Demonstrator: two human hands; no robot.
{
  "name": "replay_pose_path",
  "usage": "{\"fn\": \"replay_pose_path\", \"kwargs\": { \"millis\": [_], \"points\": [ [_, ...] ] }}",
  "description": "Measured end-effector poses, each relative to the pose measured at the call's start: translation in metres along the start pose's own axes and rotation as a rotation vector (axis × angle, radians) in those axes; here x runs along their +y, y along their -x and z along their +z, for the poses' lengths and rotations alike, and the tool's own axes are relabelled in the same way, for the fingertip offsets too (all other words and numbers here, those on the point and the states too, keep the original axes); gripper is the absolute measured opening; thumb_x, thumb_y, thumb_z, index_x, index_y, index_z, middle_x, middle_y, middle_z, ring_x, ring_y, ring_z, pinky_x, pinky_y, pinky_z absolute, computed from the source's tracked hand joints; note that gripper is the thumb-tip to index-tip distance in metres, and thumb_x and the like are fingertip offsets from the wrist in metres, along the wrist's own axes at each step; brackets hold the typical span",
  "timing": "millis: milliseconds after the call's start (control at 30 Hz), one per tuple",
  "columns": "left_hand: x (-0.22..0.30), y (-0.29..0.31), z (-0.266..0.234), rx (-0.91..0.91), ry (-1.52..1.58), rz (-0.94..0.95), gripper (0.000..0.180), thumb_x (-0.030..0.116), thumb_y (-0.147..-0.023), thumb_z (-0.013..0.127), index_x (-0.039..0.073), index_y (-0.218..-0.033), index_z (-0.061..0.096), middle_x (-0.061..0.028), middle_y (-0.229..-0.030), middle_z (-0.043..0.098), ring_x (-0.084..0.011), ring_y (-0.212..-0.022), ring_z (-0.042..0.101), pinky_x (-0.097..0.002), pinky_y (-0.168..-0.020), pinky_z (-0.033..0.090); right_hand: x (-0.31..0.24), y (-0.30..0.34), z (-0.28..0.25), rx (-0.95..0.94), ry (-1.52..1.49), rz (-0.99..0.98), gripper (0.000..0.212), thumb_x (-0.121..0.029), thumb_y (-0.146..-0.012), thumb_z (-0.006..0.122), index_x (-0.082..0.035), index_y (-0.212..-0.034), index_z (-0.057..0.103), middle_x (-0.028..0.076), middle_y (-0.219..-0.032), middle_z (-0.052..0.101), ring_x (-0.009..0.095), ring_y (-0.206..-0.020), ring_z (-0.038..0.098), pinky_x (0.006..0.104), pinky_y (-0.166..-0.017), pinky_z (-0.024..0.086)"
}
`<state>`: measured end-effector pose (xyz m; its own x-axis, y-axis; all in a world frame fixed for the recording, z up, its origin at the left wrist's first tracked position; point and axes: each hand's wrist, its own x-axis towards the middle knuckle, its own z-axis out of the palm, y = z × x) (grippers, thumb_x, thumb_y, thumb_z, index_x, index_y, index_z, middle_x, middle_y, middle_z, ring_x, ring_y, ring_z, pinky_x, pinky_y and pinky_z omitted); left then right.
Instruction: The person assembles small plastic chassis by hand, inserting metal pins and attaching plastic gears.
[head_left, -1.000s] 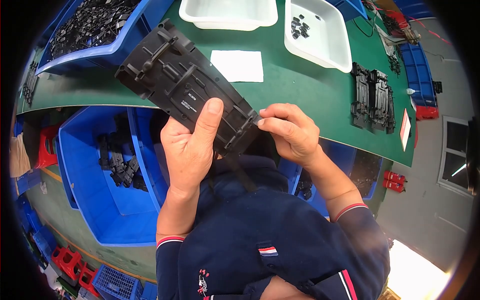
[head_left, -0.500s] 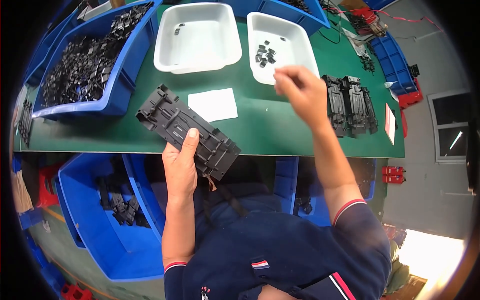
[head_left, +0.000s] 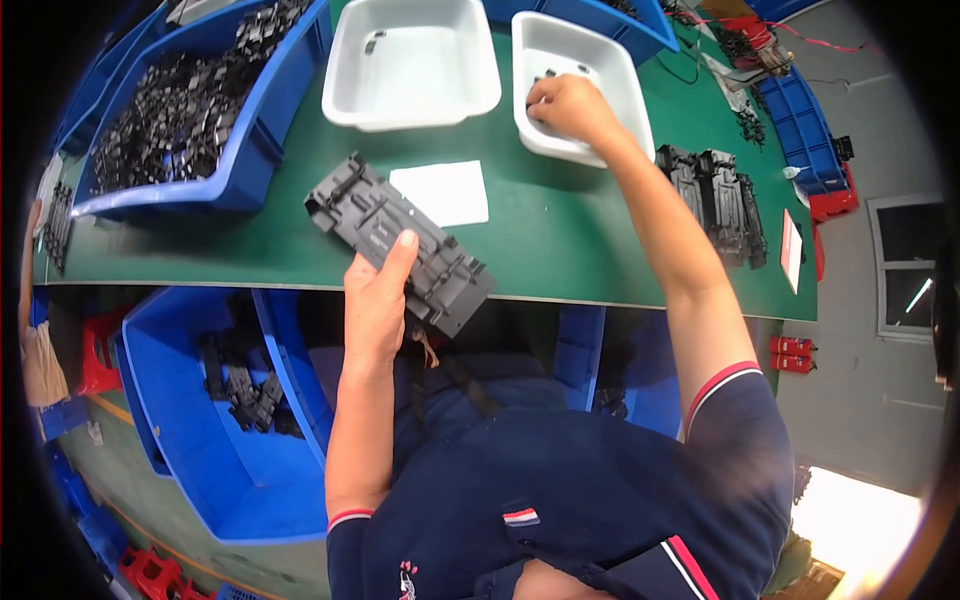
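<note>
My left hand [head_left: 375, 305] grips a long black moulded plastic part [head_left: 372, 212] by its near side, thumb on top. The part is tilted, its far end pointing up and left over the green table. Reaching into the right white plastic tub [head_left: 632, 95], my right hand [head_left: 568, 106] has its fingers curled down among small black plastic pieces [head_left: 548, 74]. What its fingertips hold, if anything, is hidden. Most of the small pieces are covered by this hand.
A second white tub [head_left: 415, 75] holds a few small pieces. At the left, a blue bin [head_left: 235, 185] is heaped with black parts. Several similar long black parts [head_left: 725, 205] lie at the right. White paper [head_left: 445, 195] lies on the green table [head_left: 560, 250]. Blue bins [head_left: 235, 490] stand below.
My right hand has moved forward and left from the tub's near edge down into it. My left hand still holds the long part; the whole view has shifted slightly.
</note>
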<state>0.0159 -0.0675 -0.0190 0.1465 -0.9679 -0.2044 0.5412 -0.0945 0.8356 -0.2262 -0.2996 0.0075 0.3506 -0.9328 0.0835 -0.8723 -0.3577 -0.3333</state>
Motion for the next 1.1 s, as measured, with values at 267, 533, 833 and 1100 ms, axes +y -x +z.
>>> {"fn": "replay_pose_path", "kwargs": {
  "millis": [267, 533, 833, 1100],
  "points": [
    [-0.005, 0.000, -0.003, -0.014, 0.046, -0.005, 0.024, 0.016, -0.093, 0.060, 0.001, -0.111, 0.059, -0.0037, -0.104, 0.062, -0.0118, -0.094, 0.058, -0.0282, -0.087, 0.046, -0.031, 0.047, -0.042, 0.297, -0.808, 0.049, 0.018, -0.010, -0.082, 0.065, 0.002, -0.096, 0.065, 0.007, -0.081, 0.066, 0.012, -0.072, 0.063, 0.0245, -0.064, 0.050],
    [-0.007, 0.002, -0.006, -0.018, 0.054, 0.014, 0.026, 0.018, -0.092, 0.062, 0.001, -0.110, 0.060, -0.0036, -0.104, 0.063, -0.0112, -0.096, 0.057, -0.0282, -0.088, 0.044, -0.093, 0.114, -0.004, -0.133, -0.954, 0.205, 0.019, -0.006, -0.083, 0.064, -0.001, -0.101, 0.069, 0.002, -0.079, 0.065, 0.008, -0.066, 0.058, 0.0217, -0.060, 0.049],
    [-0.004, -0.001, -0.004, 0.003, 0.058, -0.039, 0.027, 0.018, -0.092, 0.062, -0.001, -0.111, 0.057, -0.0049, -0.104, 0.063, -0.0119, -0.095, 0.058, -0.0277, -0.087, 0.045, -0.093, 0.094, 0.033, -0.081, -0.805, 0.290, 0.016, -0.010, -0.081, 0.067, 0.000, -0.093, 0.067, 0.003, -0.076, 0.063, 0.007, -0.064, 0.056, 0.0214, -0.057, 0.047],
    [-0.003, 0.000, -0.002, 0.011, 0.067, -0.034, 0.026, 0.018, -0.093, 0.061, -0.002, -0.111, 0.057, -0.0053, -0.104, 0.063, -0.0115, -0.093, 0.058, -0.0279, -0.085, 0.047, -0.096, 0.092, 0.038, -0.045, -0.654, 0.241, 0.017, -0.012, -0.081, 0.068, -0.001, -0.094, 0.068, 0.002, -0.075, 0.064, 0.007, -0.064, 0.056, 0.0225, -0.057, 0.048]
  ]
}}
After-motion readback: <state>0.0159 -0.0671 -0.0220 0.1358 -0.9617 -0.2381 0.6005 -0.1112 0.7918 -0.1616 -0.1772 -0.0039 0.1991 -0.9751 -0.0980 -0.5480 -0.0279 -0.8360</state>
